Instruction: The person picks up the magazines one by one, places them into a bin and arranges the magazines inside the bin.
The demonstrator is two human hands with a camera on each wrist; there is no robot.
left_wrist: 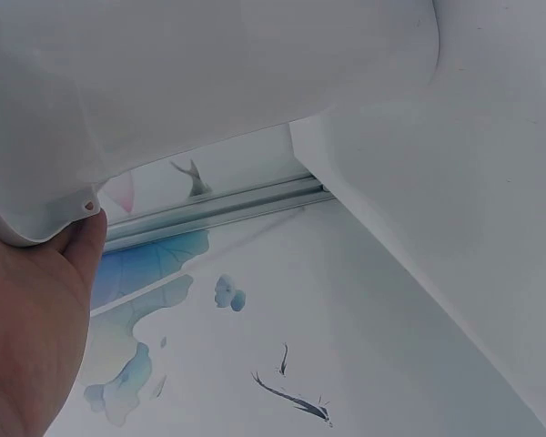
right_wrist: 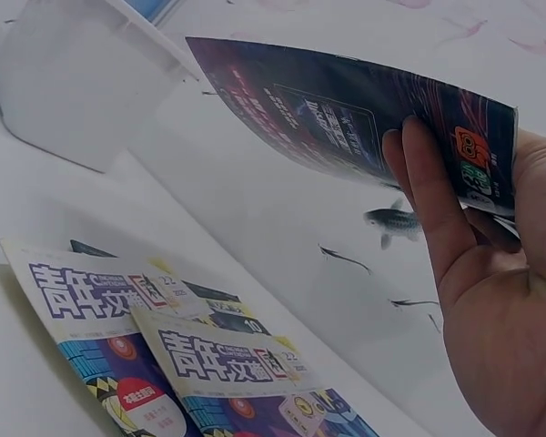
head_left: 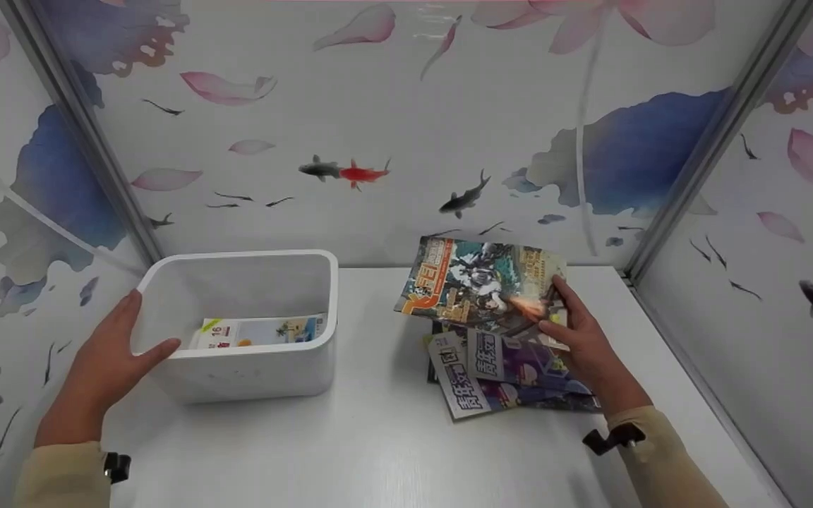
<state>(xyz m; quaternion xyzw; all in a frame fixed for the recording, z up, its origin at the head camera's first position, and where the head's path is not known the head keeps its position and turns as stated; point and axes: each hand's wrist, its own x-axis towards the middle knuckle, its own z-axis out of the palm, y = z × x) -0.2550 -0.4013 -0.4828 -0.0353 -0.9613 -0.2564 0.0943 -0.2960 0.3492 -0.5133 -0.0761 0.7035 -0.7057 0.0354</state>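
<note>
Right hand point(head_left: 586, 346) grips a glossy paper magazine with a teal-and-brown illustrated cover and an orange title strip point(head_left: 480, 286): thumb on the front cover, fingers behind against the dark back cover, pinched at the right edge. Magazine is tilted, in the air above a loose pile of purple-and-white paper magazines point(head_left: 498, 374); right wrist view shows a gap between the two. Left hand point(head_left: 106, 353) grips the left front corner of a white rectangular plastic bin with rounded corners point(head_left: 251, 377), thumb over the front rim, fingers along the left side; left wrist view shows fingertips by a small holed tab under the rim.

Bin stands upright, mouth up, near the left panel. Inside: a white-covered paper magazine marked 16 point(head_left: 258, 331), well below the rim. A strip of tabletop separates bin and pile; held magazine's left edge is well apart from the bin's right wall. Pile is fanned unevenly, covers overlapping, nearest corner pointing toward the person.

Surface is a smooth white table point(head_left: 378, 444), back edge at a white back panel point(head_left: 378, 113) printed with koi, pink petals and blue washes. Similar side panels, grey metal strips point(head_left: 89, 134) at the corners. Beige sleeves point(head_left: 64, 476) on both arms.
</note>
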